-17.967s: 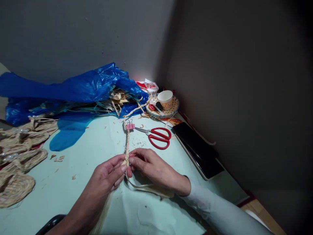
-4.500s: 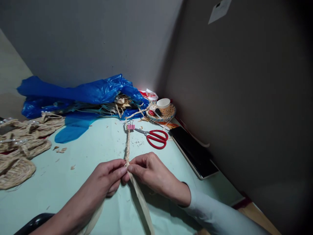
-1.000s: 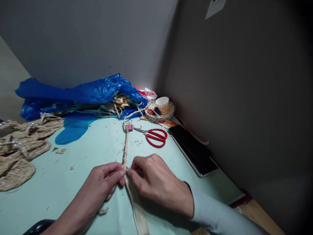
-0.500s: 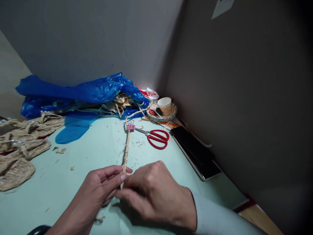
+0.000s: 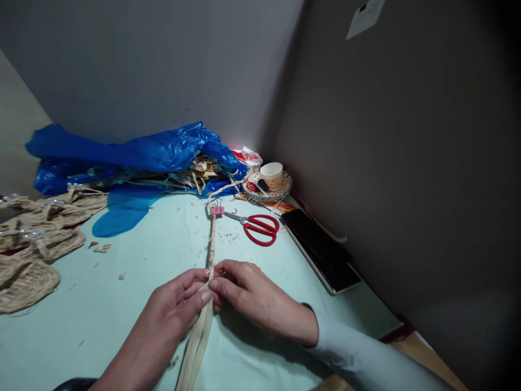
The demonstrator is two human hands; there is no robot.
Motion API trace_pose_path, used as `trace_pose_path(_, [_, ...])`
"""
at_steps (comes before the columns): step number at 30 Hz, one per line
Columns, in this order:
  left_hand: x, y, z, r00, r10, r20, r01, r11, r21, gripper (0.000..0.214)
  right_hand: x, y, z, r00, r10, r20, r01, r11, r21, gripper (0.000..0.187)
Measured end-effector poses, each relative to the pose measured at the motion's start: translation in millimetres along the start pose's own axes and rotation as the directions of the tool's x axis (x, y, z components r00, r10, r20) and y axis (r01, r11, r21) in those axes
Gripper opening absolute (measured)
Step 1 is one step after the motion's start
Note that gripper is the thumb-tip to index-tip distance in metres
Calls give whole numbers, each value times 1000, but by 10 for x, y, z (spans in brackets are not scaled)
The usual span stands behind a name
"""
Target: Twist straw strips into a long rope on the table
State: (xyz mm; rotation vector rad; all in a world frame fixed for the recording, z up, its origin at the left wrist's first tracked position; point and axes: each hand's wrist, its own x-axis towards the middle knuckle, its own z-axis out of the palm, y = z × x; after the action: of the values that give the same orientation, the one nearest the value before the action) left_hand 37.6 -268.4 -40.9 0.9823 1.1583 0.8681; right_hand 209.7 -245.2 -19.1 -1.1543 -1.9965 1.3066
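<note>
A pale braided straw cord [image 5: 212, 244] runs toward me down the middle of the table, with a pink binder clip [image 5: 218, 210] on its far part. Its loose flat strands [image 5: 197, 345] hang toward the near edge. My left hand [image 5: 179, 304] pinches the strands from the left, thumb on top, where the braid ends. From the right, my right hand [image 5: 248, 298] is closed on the same spot, thumb and forefinger together at the strands. Red-handled scissors [image 5: 260, 229] lie beyond my right hand, their tips near the clip.
Woven straw sandals [image 5: 36, 266] lie at the left. A blue plastic bag [image 5: 134, 157] with straw spilling out is at the back wall. A patterned plate [image 5: 280, 194] bears a paper cup [image 5: 272, 175]. A black phone-like device [image 5: 321, 250] lies along the right wall. Straw scraps dot the table.
My right hand has turned and moved slightly away from me, its thumb and forefinger now at the braid's end. The long loose strands now show below my hands.
</note>
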Motion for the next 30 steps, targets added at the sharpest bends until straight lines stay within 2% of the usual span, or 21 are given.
trace_pose_path(4, [-63,13,44,999,-7,-45,11,996,91,44,-22,-15,-3,1000,-31,3,31,993,-110,29])
trace_pose_path(6, [-95,48,40,999,-2,-45,13,973,229,44,-36,-20,-9,999,-50,-12,48,985,-168,32])
trace_pose_path(10, [-129,97,-43,991,111,-68,-55,827,560,41,-47,-21,-18,994,-72,-85,55,980,-191,26])
trace_pose_path(14, [-166,83,-105,958,275,-79,-139,688,712,37,-41,10,-14,997,-46,-66,44,998,-42,28])
trace_pose_path(16, [-203,49,-85,907,417,-54,-231,600,766,27,-32,33,-3,997,-26,-71,28,999,17,27])
trace_pose_path(17, [-223,24,-64,866,500,-15,-299,542,786,21,-26,45,4,997,-23,-76,26,999,41,27])
trace_pose_path(18, [-242,-4,-41,810,584,46,-380,464,801,15,-19,57,11,997,-23,-78,28,998,64,26])
trace_pose_path(20, [-265,-65,-1,660,724,199,-530,262,807,8,-6,78,22,997,-28,-73,37,992,120,26])
trace_pose_path(22, [-265,-122,10,534,773,343,-611,72,789,16,5,91,23,998,-22,-61,32,983,182,26])
trace_pose_path(23, [-259,-146,3,496,773,396,-624,-1,782,21,8,94,19,999,-13,-53,24,977,213,26])
trace_pose_path(25, [-248,-182,-33,455,752,477,-620,-118,776,27,7,93,4,1000,15,-18,-9,962,272,24])
trace_pose_path(30, [-288,-237,-103,429,664,613,-548,-348,760,30,-16,87,-23,996,60,60,-76,948,308,25])
